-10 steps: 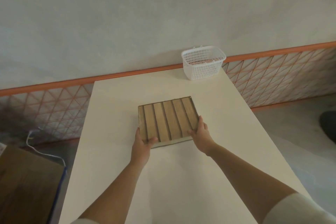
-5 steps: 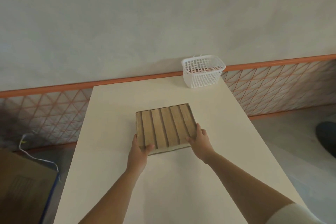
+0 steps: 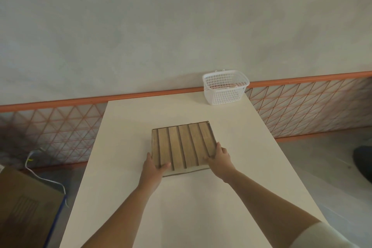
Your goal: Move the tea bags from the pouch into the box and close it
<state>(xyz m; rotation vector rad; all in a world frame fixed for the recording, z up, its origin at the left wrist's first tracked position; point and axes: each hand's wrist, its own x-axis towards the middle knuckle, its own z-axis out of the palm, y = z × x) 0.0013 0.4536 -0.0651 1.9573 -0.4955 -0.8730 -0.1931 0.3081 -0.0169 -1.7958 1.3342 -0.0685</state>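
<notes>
Far left, off the table: brown cardboard carton on the floor w/ a white cable trailing over it, well apart from the work.

Left hand grips the near-left corner of the flat square wooden box w/ slatted lid, thumb on top, fingers curled round the edge. The box lies flat at mid-table, lid down, apparently closed. Right hand grasps the near-right corner the same way, thumb over the top slat.

No pouch or tea bags in view, so can't tell whether they're already inside. My guess: the hands are either squaring up the closed box or about to lift the lid.

Doing it well: keep both corner grips even, so the box doesn't twist; if opening, raise the near edge w/ the thumbs and let the far edge act as hinge, assuming that's where it pivots.

Room: the cream rectangular table has bare surface near, left and right of the box. Table's left and right edges are both near enough to mind when sliding. Far right corner: white plastic mesh basket, apart from the box.
</notes>
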